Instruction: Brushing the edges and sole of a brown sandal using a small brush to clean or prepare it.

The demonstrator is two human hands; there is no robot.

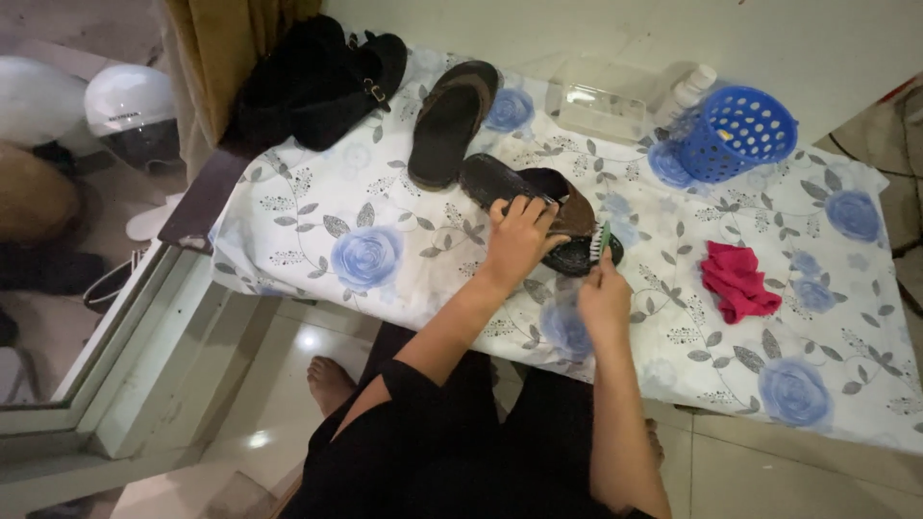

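A dark brown sandal [500,180] lies on a table covered with a white cloth [317,231] printed with blue roses. My left hand [519,235] presses down on the sandal's strap and holds it in place. My right hand [604,298] grips a small green-handled brush [604,240], whose bristles rest against the sandal's toe end. A second matching sandal [452,120] lies apart, farther back on the cloth.
A crumpled red cloth [735,281] lies to the right. At the back stand a blue perforated basket [735,133], a clear plastic box [601,106] and a white bottle [687,91]. Black shoes [317,82] sit at the back left. White helmets [130,111] rest beyond the table.
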